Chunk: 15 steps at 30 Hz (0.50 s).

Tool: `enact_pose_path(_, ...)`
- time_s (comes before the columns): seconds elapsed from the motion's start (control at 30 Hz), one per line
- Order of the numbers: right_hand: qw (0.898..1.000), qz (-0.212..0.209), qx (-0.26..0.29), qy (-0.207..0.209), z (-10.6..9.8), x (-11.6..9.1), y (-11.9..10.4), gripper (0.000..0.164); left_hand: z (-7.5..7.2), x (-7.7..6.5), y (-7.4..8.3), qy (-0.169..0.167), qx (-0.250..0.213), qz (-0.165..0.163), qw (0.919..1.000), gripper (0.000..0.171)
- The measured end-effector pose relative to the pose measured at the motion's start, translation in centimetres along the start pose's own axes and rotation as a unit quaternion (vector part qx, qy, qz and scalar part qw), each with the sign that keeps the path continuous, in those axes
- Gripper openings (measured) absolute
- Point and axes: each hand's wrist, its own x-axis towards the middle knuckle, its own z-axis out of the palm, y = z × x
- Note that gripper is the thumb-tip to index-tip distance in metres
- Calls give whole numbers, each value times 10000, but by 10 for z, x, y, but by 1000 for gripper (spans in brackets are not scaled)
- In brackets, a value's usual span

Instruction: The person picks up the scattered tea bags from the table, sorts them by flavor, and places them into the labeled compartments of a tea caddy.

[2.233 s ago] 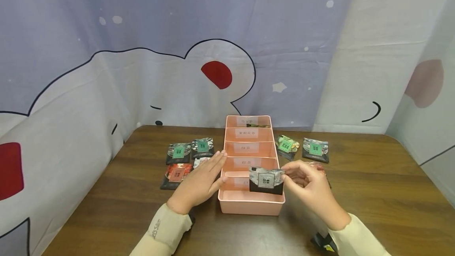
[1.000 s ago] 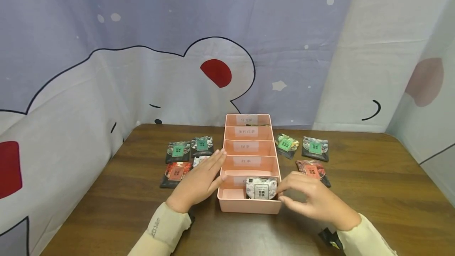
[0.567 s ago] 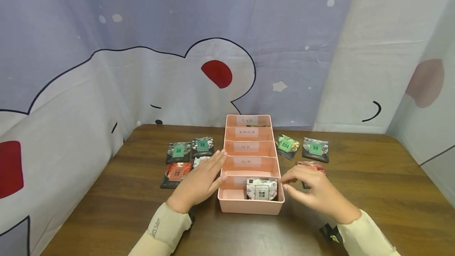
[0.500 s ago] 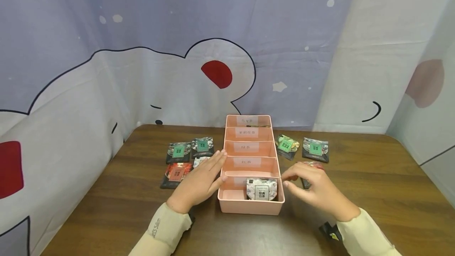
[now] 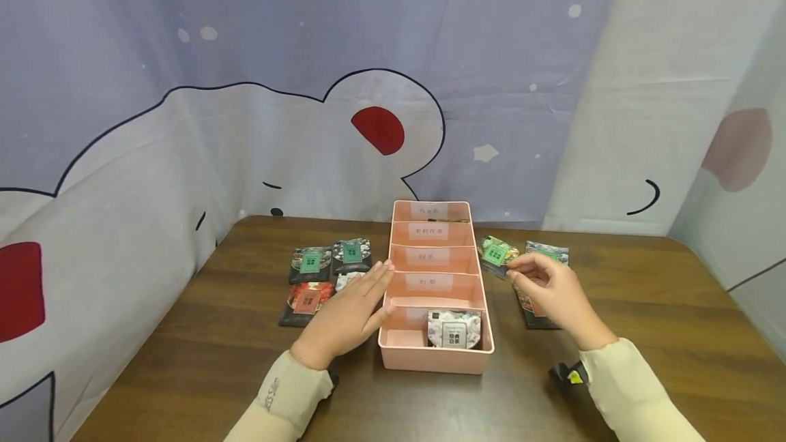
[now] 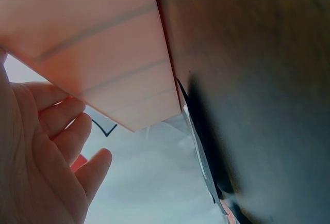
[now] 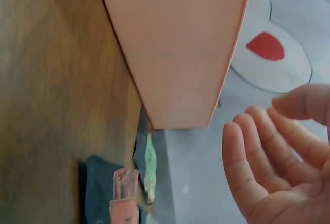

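A pink divided box [image 5: 437, 361] with paper labels stands mid-table. In its front compartment a white-and-grey tea bag sachet [image 5: 454, 327] leans upright; only the edge of another sachet [image 5: 449, 220] shows in the farthest compartment. My left hand [image 5: 344, 319] rests against the box's left rim with its fingers fairly straight. To the right of the box, my right hand [image 5: 555, 295] hovers with loosely bent fingers, nothing between them in the right wrist view. Near its fingertips lies a yellow-green sachet [image 5: 495, 251]. A red sachet [image 5: 537, 316] is partly hidden beneath the hand.
Beyond the right hand lies a dark green-labelled sachet [image 5: 548, 251]. Left of the box are two green-labelled sachets [image 5: 310, 264], a red one [image 5: 307, 300] and a white one [image 5: 347, 280] partly covered by the left hand. A printed curtain [image 5: 307, 149] hangs behind the table [image 5: 184, 360].
My right hand has lowered the white-and-grey tea bag sachet into the front compartment and let go of it. It has then moved up and right, away from the box. The left hand stays put.
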Motion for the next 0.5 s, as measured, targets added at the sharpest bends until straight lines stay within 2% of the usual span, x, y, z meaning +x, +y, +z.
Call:
enact_pose_path(0.2,9974,708,127,98,-5,17,20,25,-1,0,0,-41,0,-28,10000,69)
enact_pose_path(0.4,9861,1546,605,-10,-8,32,29,34,0,0,1,-66,-25,-57,10000,69)
enact_pose_path(0.5,9818,1797,612,15,-6,38,31,34,0,0,1,-53,-3,-57,10000,69)
